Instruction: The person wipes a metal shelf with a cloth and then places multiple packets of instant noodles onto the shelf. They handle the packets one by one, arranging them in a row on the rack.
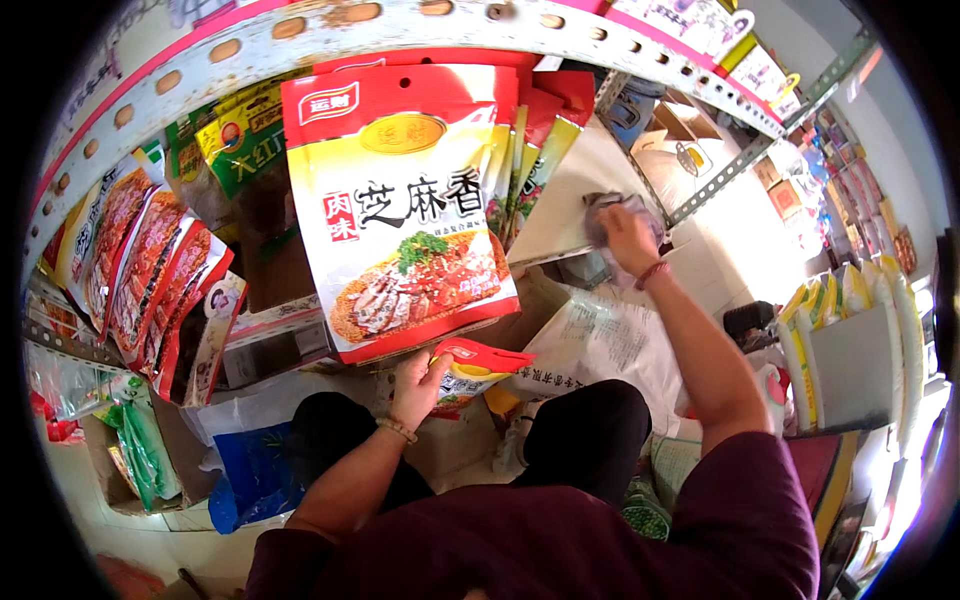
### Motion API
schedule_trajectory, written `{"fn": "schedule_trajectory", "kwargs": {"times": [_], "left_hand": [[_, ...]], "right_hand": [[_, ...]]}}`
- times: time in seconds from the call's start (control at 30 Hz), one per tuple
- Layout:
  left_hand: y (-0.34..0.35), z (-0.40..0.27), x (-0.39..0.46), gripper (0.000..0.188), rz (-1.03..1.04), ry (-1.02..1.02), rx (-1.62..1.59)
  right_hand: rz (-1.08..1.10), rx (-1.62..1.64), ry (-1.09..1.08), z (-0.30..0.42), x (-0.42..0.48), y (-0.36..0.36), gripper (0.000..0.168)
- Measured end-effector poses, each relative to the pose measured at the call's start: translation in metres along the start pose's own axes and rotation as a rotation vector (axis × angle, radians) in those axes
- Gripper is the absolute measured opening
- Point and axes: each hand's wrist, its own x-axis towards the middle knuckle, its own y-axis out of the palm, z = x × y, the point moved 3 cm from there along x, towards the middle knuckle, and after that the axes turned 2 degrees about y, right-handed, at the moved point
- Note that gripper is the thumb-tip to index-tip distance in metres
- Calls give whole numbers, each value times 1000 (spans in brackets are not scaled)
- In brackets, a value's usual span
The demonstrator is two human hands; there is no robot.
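Note:
My left hand (411, 390) grips a small red, yellow and white foil seasoning packet (476, 366) by its end, low in front of the shelf. A dark greyish-purple cloth (651, 214) is bunched under my right hand (630, 236), at the right end of a pale shelf board (570, 187). The hand is slightly blurred, and the cloth hides part of the board's edge. Above my left hand stands a large seasoning bag (405, 202) with a dish of meat pictured on it. Several red-topped packets (536, 142) lean behind and beside it.
A perforated metal shelf rail (289, 28) crosses above the bags. More food packets (142, 262) stand at the left, beside green and yellow bags (244, 139). Below are a white woven sack (600, 337) and a cardboard box (187, 450). Upright sacks (855, 292) stand at the right.

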Motion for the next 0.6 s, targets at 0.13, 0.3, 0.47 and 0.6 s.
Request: {"fn": "schedule_trajectory", "kwargs": {"times": [0.13, 0.3, 0.47, 0.6], "left_hand": [[-2, -3, 2, 19, 6, -25, 73], [6, -6, -1, 20, -5, -49, -11], [2, -17, -4, 20, -5, -53, 67], [2, -17, -3, 20, -27, -20, 68]], "right_hand": [[-79, 541, -362, 107, -23, 6, 10], [-153, 499, -444, 97, -21, 20, 7], [-243, 184, -318, 11, -9, 16, 10], [-161, -119, -126, -49, 5, 12, 17]]}}
